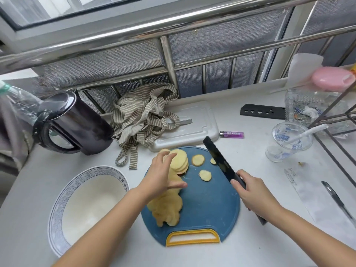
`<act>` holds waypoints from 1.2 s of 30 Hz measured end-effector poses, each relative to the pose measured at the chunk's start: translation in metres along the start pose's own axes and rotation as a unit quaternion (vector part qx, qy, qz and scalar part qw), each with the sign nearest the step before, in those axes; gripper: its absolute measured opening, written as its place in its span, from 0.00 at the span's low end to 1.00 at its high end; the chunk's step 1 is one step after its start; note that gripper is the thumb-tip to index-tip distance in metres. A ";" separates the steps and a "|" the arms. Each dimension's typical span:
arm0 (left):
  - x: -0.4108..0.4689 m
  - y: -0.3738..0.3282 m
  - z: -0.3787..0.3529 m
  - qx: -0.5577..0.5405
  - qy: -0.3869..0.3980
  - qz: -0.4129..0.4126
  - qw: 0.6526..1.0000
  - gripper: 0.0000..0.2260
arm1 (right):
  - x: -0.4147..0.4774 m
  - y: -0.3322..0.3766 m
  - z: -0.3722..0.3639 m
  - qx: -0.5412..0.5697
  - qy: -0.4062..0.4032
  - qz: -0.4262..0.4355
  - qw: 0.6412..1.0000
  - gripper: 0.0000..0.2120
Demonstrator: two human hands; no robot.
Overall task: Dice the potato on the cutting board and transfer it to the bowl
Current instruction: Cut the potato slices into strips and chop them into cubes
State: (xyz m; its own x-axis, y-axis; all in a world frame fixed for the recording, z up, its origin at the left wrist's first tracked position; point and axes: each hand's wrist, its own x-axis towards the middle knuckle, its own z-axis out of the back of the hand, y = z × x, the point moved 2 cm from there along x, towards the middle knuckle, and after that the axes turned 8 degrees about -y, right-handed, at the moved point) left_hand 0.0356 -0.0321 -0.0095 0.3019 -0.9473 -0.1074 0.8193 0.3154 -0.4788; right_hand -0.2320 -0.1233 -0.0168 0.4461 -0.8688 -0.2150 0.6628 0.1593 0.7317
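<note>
A blue cutting board (208, 205) with a yellow handle lies in front of me. Round potato slices (167, 207) are spread in a row along its left side, with a stack (182, 160) at the far end and three loose slices (198, 160) further right. My left hand (163, 176) rests on the row, fingers spread over the stack. My right hand (252, 191) grips the handle of a black knife (219, 160), whose blade is lifted over the board's right part, apart from the slices. A white bowl (57, 205) with a blue rim stands left of the board and holds nothing.
A black kettle (77, 122) and a striped cloth (142, 120) lie behind the board, beside a grey tray (198, 128) and a purple lighter (232, 134). A plastic cup (289, 143), a bottle (308, 105), a metal rack (335, 112) and a second knife (337, 201) are on the right.
</note>
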 end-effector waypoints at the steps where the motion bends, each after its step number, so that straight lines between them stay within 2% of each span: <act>1: -0.014 0.003 -0.001 0.018 -0.007 -0.019 1.000 0.44 | -0.002 0.001 -0.001 -0.004 0.005 0.007 1.000 0.08; 7: -0.081 0.036 -0.022 0.093 -0.062 -0.088 0.990 0.39 | -0.013 0.002 -0.011 -0.006 0.039 0.031 0.999 0.07; 10: -0.093 0.046 -0.025 0.115 -0.056 -0.092 0.987 0.43 | -0.019 0.003 -0.015 0.003 0.056 0.035 0.998 0.08; 13: -0.096 0.042 -0.023 0.138 -0.091 -0.104 0.981 0.47 | -0.023 0.004 -0.018 0.005 0.068 0.042 0.997 0.08; 18: -0.097 0.034 -0.023 0.153 -0.095 -0.106 0.978 0.47 | -0.028 0.007 -0.019 0.000 0.073 0.059 0.996 0.07; 22: -0.095 0.031 -0.026 0.129 -0.057 -0.069 0.988 0.41 | -0.031 0.008 -0.019 -0.002 0.077 0.063 0.995 0.07; 29: -0.104 0.025 -0.027 0.150 -0.136 -0.151 0.968 0.39 | -0.036 0.004 -0.018 -0.008 0.079 0.060 0.995 0.07; 32: -0.104 0.024 -0.028 0.166 -0.150 -0.152 0.963 0.39 | -0.037 0.000 -0.016 -0.008 0.077 0.054 0.996 0.07; 36: -0.100 0.025 -0.033 0.190 -0.132 -0.148 0.962 0.33 | -0.036 -0.005 -0.016 -0.014 0.070 0.049 0.996 0.08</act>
State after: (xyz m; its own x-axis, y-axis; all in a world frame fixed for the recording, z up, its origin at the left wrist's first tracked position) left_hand 0.0099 0.0688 -0.0394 0.1008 -0.9669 0.2342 0.9921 0.0801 -0.0963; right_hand -0.2417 -0.0856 -0.0231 0.5874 -0.7748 -0.2338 0.6282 0.2544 0.7353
